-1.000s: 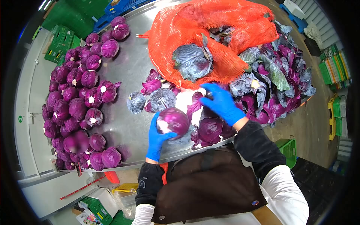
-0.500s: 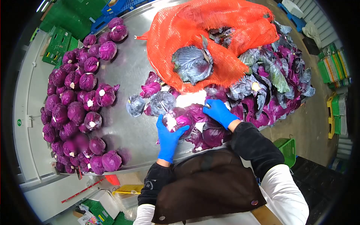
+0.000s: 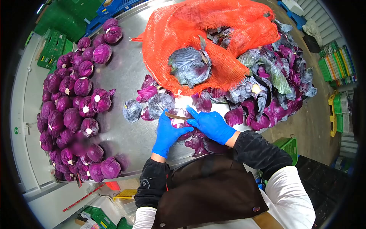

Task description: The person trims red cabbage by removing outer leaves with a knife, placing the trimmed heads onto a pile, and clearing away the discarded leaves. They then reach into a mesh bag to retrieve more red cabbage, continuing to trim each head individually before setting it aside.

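Note:
Both hands wear blue gloves. My left hand (image 3: 166, 134) is wrapped round the left side of a purple cabbage (image 3: 179, 123) near the table's front edge. My right hand (image 3: 212, 126) is closed on a knife (image 3: 178, 116), whose curved blade lies across the top of that cabbage, its tip close to my left fingers. The knife's handle is hidden in my right hand. Just beyond my hands are a bluish cabbage (image 3: 161, 105) and a smaller one (image 3: 132, 110). Loose purple leaves (image 3: 196, 143) lie under and beside my hands.
Many purple cabbages (image 3: 72, 119) are piled at the left of the metal table (image 3: 124, 76). A red mesh bag (image 3: 164, 42) with a large leaf on it lies at the back. Stripped leaves (image 3: 282, 76) are heaped at the right. A green crate (image 3: 288, 149) stands beyond the right edge.
My right hand has moved left to the cabbage, and the knife blade now shows across it. My left hand has shifted slightly left. The whole view has shifted a little.

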Demonstrator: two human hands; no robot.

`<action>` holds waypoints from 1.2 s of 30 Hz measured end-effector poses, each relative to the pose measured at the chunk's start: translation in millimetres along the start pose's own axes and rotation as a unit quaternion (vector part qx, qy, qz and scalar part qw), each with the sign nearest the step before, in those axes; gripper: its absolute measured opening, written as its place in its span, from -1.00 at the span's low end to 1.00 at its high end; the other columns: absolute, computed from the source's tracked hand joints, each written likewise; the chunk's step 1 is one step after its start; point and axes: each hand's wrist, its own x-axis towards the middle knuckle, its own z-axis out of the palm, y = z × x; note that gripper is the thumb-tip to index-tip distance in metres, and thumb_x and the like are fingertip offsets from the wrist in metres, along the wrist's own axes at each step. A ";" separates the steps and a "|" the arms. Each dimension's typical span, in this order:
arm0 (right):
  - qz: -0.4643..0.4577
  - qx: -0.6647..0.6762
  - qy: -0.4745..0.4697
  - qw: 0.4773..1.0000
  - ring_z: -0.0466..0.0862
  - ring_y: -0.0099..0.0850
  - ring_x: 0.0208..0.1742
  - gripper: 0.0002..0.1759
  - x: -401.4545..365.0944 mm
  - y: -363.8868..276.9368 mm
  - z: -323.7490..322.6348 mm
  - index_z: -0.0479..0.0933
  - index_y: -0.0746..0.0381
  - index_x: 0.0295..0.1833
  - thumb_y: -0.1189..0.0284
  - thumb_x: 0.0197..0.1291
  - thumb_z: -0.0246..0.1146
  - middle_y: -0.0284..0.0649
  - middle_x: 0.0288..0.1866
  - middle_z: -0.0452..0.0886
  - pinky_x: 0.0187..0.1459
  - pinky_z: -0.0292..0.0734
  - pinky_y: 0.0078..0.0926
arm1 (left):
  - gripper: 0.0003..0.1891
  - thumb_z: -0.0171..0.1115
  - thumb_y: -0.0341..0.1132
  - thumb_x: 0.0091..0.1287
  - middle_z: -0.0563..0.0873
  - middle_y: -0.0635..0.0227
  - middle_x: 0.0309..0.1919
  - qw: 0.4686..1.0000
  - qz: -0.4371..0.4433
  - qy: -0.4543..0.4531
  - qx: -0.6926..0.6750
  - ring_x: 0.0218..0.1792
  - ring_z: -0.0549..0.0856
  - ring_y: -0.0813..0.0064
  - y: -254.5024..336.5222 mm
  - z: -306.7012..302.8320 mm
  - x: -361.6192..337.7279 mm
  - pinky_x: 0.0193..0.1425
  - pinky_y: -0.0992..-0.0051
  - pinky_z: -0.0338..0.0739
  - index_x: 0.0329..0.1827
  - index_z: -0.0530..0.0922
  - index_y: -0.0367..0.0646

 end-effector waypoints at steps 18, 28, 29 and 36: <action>0.138 0.045 -0.126 0.981 0.66 0.01 -0.26 -0.59 50.4 44.8 -9.3 0.53 0.06 0.11 0.09 0.34 -0.01 0.07 -0.31 0.62 -0.20 0.54 -0.05 | 0.28 0.64 0.07 -0.33 0.26 -0.20 0.32 0.948 0.141 0.024 0.285 0.36 0.27 -0.10 -9.1 27.1 -34.4 0.44 0.13 0.15 0.39 0.06 -0.47; 0.298 0.134 0.145 0.934 0.67 0.01 -0.17 -0.25 26.5 65.1 23.6 0.33 0.28 0.29 0.02 0.10 0.26 0.08 -0.21 0.66 -0.14 0.54 -0.07 | 0.25 0.66 -0.11 -0.24 0.19 -0.02 0.39 0.994 0.083 0.055 0.053 0.38 0.28 0.11 -47.5 0.9 -82.9 0.42 0.25 0.24 0.48 -0.01 -0.30; 0.299 0.192 0.045 0.934 0.65 0.06 -0.14 0.00 20.3 27.0 -2.8 0.01 0.25 0.46 -0.07 0.07 0.27 0.14 -0.17 0.64 -0.13 0.54 -0.06 | 0.25 0.67 -0.11 -0.24 0.20 -0.02 0.39 0.996 0.052 0.073 0.009 0.39 0.26 0.07 -47.2 2.5 -80.7 0.44 0.24 0.20 0.48 -0.01 -0.29; 0.138 0.281 -0.041 0.949 0.66 0.01 -0.13 -0.30 3.8 -33.0 15.2 0.53 0.33 -0.01 -0.08 -0.04 0.29 0.08 -0.25 0.65 -0.06 0.53 -0.11 | 0.25 0.67 -0.08 -0.26 0.25 0.04 0.29 0.987 0.069 0.090 0.112 0.31 0.32 0.12 -33.6 0.9 -70.2 0.39 0.23 0.27 0.47 0.01 -0.26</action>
